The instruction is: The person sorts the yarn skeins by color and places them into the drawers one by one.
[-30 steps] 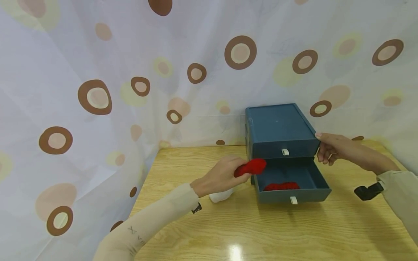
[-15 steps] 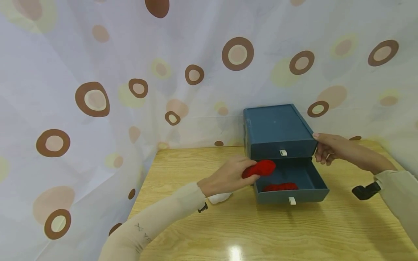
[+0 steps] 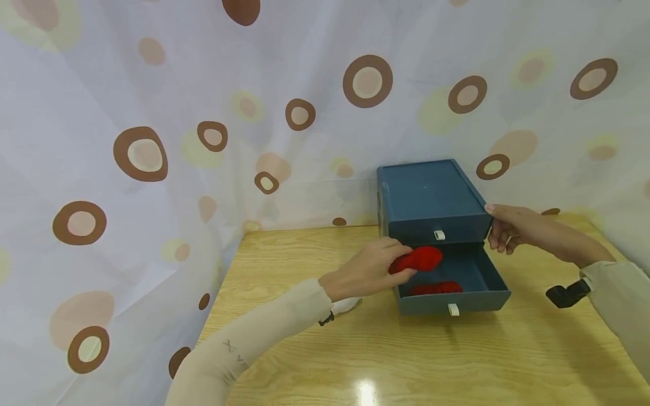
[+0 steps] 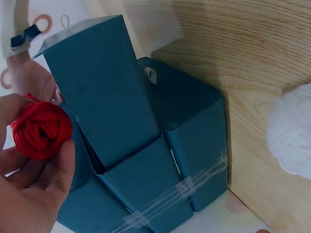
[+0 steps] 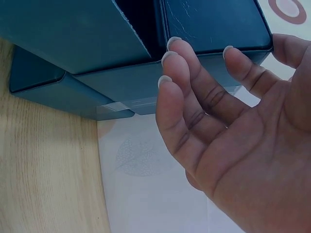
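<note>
Bright, even, diffuse light fills the head view, with a white glare spot on the glossy tabletop (image 3: pixel 367 389) near the bottom edge. Shadows are soft. Wide-angle bending shows at the edges. Both wrist views are dimmer, softer, slightly blurred up close.

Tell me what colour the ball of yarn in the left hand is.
Red yarn, clearest in the left wrist view.
</note>
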The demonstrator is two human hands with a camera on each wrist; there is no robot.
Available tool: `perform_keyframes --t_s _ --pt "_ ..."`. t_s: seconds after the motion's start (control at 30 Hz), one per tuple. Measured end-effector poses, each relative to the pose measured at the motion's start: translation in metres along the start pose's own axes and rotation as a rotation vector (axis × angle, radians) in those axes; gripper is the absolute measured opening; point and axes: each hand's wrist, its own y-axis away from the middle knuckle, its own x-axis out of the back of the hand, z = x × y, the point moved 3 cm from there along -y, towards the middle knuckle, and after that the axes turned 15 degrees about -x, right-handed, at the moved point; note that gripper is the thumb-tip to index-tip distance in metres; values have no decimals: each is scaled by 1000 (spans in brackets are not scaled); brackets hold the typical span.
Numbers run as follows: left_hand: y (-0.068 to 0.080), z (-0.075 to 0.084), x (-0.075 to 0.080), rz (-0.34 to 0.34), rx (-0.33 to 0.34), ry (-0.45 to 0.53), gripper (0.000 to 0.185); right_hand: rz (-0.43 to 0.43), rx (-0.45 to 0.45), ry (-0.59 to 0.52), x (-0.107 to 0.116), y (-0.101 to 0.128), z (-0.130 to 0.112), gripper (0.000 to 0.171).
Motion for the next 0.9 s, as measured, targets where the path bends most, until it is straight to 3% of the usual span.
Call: perform_keyframes --t_s 0.2,0.53,0.9 --pt "-8 1 -7 -23 -2 -15 41 18 -23 -4 -1 0 1 71" --pt "-18 -1 -18 -80 0 -4 41 -28 26 4 0 3 -1 71" --pt "-29 -6 -29 -146 -2 -69 40 -39 34 3 1 4 -1 74"
